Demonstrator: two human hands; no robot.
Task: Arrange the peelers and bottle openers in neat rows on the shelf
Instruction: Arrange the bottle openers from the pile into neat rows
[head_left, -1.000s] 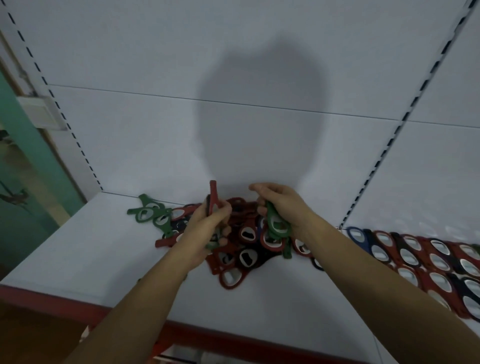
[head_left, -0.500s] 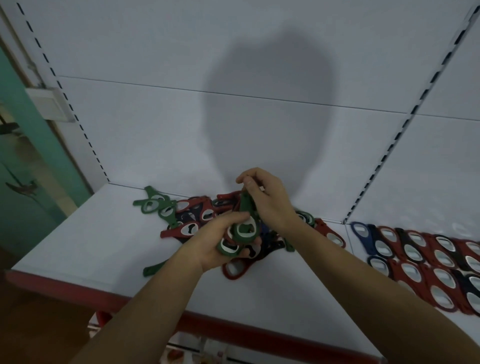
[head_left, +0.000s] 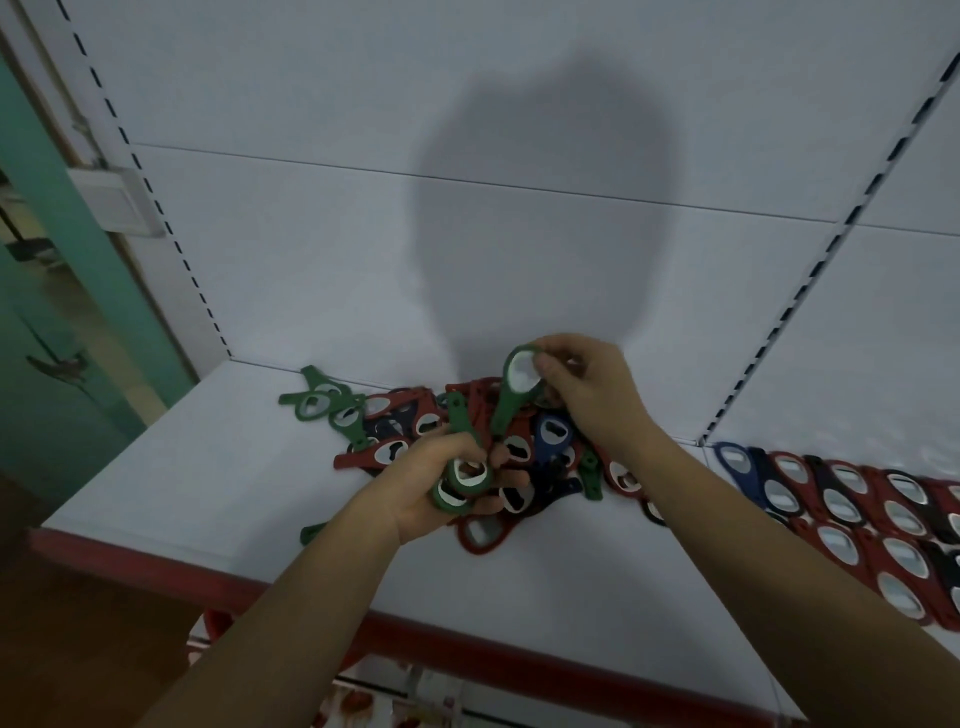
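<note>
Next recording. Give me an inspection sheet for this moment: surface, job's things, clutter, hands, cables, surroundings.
Surface: white shelf with a red front edge.
Job's things: unsorted pile of red, green and dark blue bottle openers at the centre. Neat rows of red, blue and black openers at the right.
Clutter: one green piece lies apart near the front edge, by the left forearm.
Hands: left hand grips a bunch of green openers. Right hand pinches a single green opener by its head, above the pile.
Cables: nothing seen.
Surroundings: white back panel with slotted uprights and a shadow on it. Teal wall at the left.
</note>
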